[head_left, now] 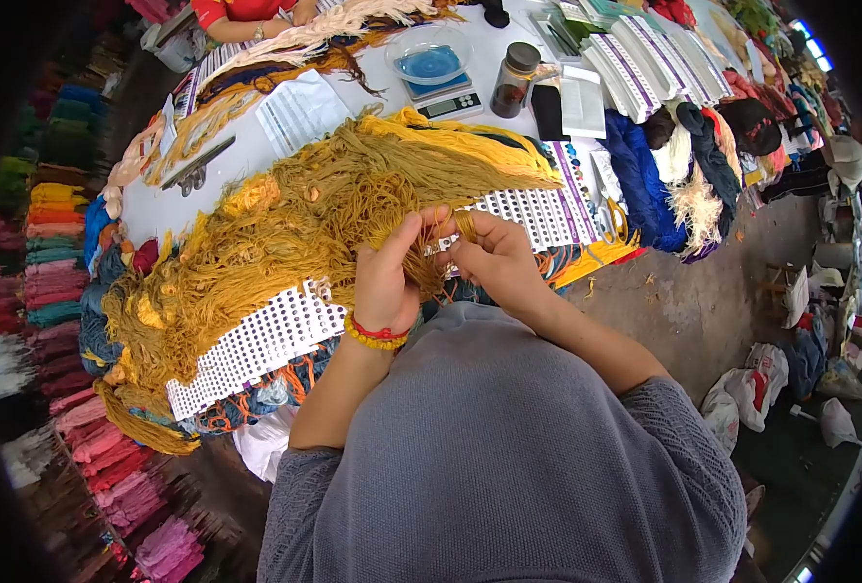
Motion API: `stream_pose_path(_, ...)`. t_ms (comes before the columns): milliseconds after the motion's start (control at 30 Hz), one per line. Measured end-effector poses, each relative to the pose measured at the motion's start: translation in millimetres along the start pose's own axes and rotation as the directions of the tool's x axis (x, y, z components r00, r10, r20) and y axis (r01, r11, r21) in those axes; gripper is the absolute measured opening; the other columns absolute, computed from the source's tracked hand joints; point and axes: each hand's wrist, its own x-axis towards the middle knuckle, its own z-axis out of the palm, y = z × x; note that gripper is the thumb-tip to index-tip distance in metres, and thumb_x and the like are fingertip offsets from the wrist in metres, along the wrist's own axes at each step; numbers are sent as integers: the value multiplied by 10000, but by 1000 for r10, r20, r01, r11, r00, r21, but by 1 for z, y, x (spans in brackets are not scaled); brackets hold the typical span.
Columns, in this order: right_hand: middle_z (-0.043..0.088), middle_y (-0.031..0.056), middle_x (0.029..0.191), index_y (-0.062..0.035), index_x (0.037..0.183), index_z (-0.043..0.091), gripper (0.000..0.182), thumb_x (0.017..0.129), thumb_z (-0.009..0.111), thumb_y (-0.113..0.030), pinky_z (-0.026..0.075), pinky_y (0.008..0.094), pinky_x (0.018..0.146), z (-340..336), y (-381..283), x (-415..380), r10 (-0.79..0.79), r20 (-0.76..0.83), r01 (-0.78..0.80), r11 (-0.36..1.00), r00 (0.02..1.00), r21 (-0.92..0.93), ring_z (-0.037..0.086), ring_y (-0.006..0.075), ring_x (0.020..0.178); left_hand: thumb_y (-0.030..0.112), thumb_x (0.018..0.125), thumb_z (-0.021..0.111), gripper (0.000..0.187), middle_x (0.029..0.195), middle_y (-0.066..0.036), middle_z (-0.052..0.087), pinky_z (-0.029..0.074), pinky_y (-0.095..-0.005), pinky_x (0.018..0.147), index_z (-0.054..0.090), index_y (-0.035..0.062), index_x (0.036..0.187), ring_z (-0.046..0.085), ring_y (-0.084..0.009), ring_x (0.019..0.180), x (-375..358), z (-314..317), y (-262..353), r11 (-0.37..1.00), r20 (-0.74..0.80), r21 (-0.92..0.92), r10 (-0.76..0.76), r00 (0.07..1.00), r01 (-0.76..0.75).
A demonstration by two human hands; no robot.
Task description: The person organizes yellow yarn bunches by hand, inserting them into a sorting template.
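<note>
A big heap of golden-brown yarn (pixel 295 219) spreads over the table before me. My left hand (pixel 387 277), with a red and a yellow bracelet at the wrist, is closed around a bunch of these strands. Close beside it, my right hand (pixel 499 257) pinches a small looped bit of the same yarn, fingertips almost meeting those of the left. Under the heap lies a white card with rows of holes (pixel 266 335); another such card (pixel 528 216) shows beyond my right hand. Brighter yellow yarn (pixel 460 141) lies behind the heap.
Behind the yarn stand a digital scale (pixel 450 105), a clear bowl (pixel 429 60) and a dark-lidded jar (pixel 516 80). Scissors (pixel 194 179) and a printed sheet (pixel 303 112) lie at left. Blue yarn (pixel 637 185) drapes over the right edge. Across the table is a person in red (pixel 241 12).
</note>
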Motion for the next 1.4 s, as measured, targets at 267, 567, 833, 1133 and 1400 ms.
stream_pose_path(267, 467, -34, 572, 5, 801, 564, 111, 762, 595, -94, 323, 201, 455, -4, 11, 3, -47, 20, 51, 956, 999, -290, 398, 20, 523, 153, 881, 454, 275, 987, -106, 591, 465, -274, 720, 555, -61, 1022, 567, -152, 857, 2, -2, -3, 1000, -3, 13, 26, 1000, -26)
stream_pose_path(567, 454, -28, 550, 13, 766, 561, 141, 758, 615, -117, 336, 213, 467, -4, 15, 4, -68, 35, 76, 936, 997, -343, 387, 30, 521, 131, 876, 464, 255, 1002, -115, 590, 448, -282, 773, 559, -60, 1015, 564, -157, 870, -1, 1, 0, 999, 7, 32, 29, 1000, -29)
stream_pose_path(833, 481, -26, 576, 18, 786, 569, 129, 779, 601, -107, 347, 207, 476, -6, 21, 5, -73, 55, 84, 964, 996, -252, 404, 23, 548, 126, 878, 461, 251, 1018, -128, 586, 451, -294, 798, 555, -60, 1017, 562, -179, 918, -1, 3, -2, 998, 19, 33, 52, 998, -53)
stream_pose_path(1133, 561, -18, 737, 8, 895, 585, 119, 821, 551, -78, 393, 180, 560, -8, 7, 1, 47, 107, -35, 994, 993, -105, 467, 20, 646, 139, 877, 471, 256, 1014, -118, 590, 451, -281, 788, 557, -55, 1020, 563, -166, 907, 0, 3, -3, 999, 17, 24, 27, 999, -27)
stream_pose_path(1400, 581, -9, 778, 14, 894, 586, 126, 825, 560, -89, 419, 182, 630, -1, 11, 6, -90, -8, 90, 996, 996, -19, 488, 24, 724, 118, 844, 537, 196, 972, -90, 602, 452, -259, 760, 586, -27, 966, 565, -138, 861, 1, 6, -8, 981, -17, 125, 151, 988, -147)
